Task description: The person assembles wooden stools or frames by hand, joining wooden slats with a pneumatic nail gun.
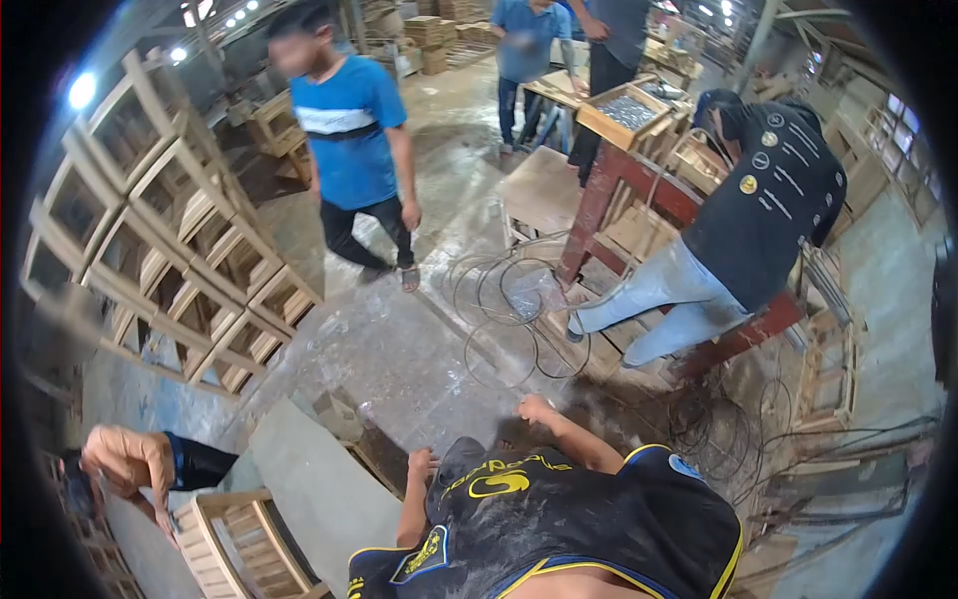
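At the bottom centre, my left hand [422, 461] hangs beside the black shirt with its fingers curled. My right hand [537, 408] is a little farther forward on the right, its fingers also bent. Both hands are small in the view, and whether either holds anything is too small to tell. Under them lies the grey concrete floor [429, 374]. Closest to my left hand is a grey-green panel or tabletop [299, 449], with a gap between them. Loose hoses [499, 344] lie on the floor ahead of my right hand.
Stacked wooden frames [180, 260] stand at left. A person in a blue shirt [349, 130] is ahead; another in black [768, 190] bends over a red workbench [599, 215]. At lower left a person [130, 459] leans by a slatted wooden piece [239, 544]. More people stand behind.
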{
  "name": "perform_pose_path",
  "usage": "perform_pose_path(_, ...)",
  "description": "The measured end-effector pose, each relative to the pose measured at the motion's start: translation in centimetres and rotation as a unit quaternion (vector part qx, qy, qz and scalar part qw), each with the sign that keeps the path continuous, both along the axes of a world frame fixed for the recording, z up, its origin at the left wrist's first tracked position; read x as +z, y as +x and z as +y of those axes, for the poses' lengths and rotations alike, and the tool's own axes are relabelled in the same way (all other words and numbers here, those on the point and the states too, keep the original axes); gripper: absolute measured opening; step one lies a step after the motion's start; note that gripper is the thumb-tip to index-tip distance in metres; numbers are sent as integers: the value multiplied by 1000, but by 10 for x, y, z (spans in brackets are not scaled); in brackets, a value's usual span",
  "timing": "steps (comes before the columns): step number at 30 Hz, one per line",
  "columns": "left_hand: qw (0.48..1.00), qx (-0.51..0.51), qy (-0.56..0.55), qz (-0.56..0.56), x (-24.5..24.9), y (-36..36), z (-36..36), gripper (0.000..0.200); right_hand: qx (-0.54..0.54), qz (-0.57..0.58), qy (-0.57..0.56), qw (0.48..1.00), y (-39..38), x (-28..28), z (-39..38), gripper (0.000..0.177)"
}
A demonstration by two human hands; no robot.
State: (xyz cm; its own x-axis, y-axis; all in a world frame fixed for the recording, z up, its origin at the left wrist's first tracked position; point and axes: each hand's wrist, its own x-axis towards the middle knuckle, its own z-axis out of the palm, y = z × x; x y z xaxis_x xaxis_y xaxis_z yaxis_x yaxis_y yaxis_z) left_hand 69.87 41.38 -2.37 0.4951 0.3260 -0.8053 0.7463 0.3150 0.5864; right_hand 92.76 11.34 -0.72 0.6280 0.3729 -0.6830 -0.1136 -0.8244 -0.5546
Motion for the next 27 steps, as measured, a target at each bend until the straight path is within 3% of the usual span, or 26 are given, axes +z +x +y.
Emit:
perform_pose_path(2, 998, -51, -1, 44, -12, 38, 14, 36, -37, -39, -3, 999, 5, 1, -29, 33)
perform_pose_path(4, 987, -125, 25, 98, -18, 74, 15, 36, -121, 24, -12, 992, 10, 4, -44, 34)
perform_pose_path(8, 952, -266, 139, 60, -4, 142, 0, 33, -234, 48, 22, 971, 9, -40, -82, 32)
perform_pose_path(9, 915, -352, 190, 44, -17, 162, 3, 34, -261, 47, 23, 964, 15, -51, -87, 32)
perform_pose_path(11, 813, -507, 286, 10, -42, 205, 14, 36, -279, 83, -24, 956, 26, -22, -89, 33)
perform_pose_path(14, 815, -513, 270, -14, -42, 270, 40, 40, -316, 109, -43, 941, 59, -39, -84, 33)
perform_pose_path(17, 852, -487, 176, -82, -71, 339, 88, 42, -390, 124, -39, 912, 97, -39, -68, 30)
perform_pose_path(19, 922, -363, 129, -15, -34, 389, 103, 42, -431, 100, 15, 897, 132, -26, -48, 29)
perform_pose_path(20, 950, -292, 111, 13, -4, 417, 107, 42, -419, 102, 9, 902, 158, -3, -33, 33)
perform_pose_path(21, 925, -346, 154, -34, 6, 448, 112, 42, -259, -104, -53, 959, 198, -52, -34, 32)
perform_pose_path(22, 894, -393, 201, -80, 2, 478, 119, 42, -79, -301, -114, 943, 233, -107, -36, 32)
perform_pose_path(23, 856, -439, 243, -123, -5, 501, 127, 42, -221, -264, -45, 938, 278, -26, -10, 32)
perform_pose_path(25, 819, -513, 202, -161, 9, 571, 118, 43, -285, -432, 41, 855, 383, 66, 25, 29)
perform_pose_path(26, 792, -557, 200, -152, 4, 606, 116, 42, -312, -439, 140, 831, 428, 125, 33, 28)
perform_pose_path(27, 775, -562, 219, -186, 19, 640, 108, 41, -307, -486, 150, 804, 471, 187, 40, 27)
